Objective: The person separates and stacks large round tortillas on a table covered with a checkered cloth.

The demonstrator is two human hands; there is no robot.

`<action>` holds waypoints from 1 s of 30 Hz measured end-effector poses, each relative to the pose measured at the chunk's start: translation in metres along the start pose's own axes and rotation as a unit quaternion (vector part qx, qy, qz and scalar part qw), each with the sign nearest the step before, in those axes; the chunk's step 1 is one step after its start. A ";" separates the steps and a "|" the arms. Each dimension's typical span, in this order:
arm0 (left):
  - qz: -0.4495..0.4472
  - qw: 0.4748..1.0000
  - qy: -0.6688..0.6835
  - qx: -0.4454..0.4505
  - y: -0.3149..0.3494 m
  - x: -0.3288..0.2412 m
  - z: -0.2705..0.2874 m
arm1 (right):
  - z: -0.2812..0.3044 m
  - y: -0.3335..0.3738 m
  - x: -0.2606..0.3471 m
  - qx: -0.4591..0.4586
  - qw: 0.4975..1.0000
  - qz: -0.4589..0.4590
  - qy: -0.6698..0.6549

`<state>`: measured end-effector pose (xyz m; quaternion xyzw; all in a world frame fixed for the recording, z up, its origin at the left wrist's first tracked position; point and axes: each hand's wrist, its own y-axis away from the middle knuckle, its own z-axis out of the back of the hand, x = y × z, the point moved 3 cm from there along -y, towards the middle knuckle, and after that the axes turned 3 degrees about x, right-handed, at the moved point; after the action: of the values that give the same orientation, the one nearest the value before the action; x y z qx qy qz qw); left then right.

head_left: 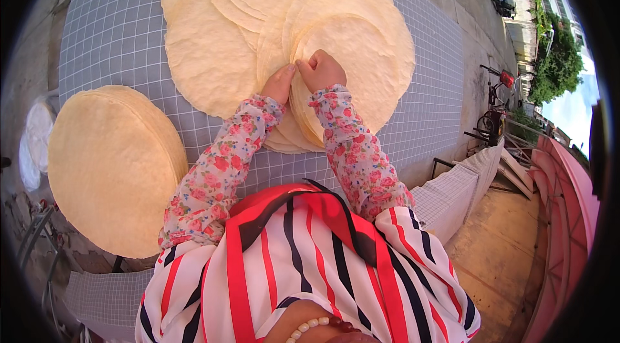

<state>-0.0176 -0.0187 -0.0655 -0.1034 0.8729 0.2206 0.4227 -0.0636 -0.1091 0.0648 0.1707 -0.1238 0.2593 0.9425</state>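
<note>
In the head view, a wide, fanned pile of thin, round, pale-yellow sheets [278, 20] is spread at 12 o'clock on a tabletop covered in grey, white-gridded cloth [116, 39]. Overlapping edges are pinched by the left hand [279, 84] and right hand [323, 70], their fingers clamped close together; how many layers are caught cannot be told. An edge could be torn by uneven pulling, or extra sheets dragged along by clinging. At 8 o'clock from the hands, a round, pale-yellow stack [113, 172] could be shifted by a bump from the pink-floral left sleeve [216, 172].
</note>
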 end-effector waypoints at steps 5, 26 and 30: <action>-0.030 0.991 -0.118 -0.049 0.012 -0.018 -0.004 | -0.004 -0.011 0.002 0.000 1.000 0.005 0.010; -0.270 0.913 -0.305 0.033 0.044 -0.040 -0.062 | 0.011 -0.033 0.005 0.157 0.958 0.031 0.237; -0.060 0.991 -0.114 0.024 0.038 0.020 -0.023 | -0.003 -0.050 -0.042 0.112 0.977 0.090 0.158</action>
<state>-0.0603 0.0042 -0.0574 -0.1202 0.8164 0.1844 0.5340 -0.0713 -0.1675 0.0360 0.2204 0.0412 0.3791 0.8978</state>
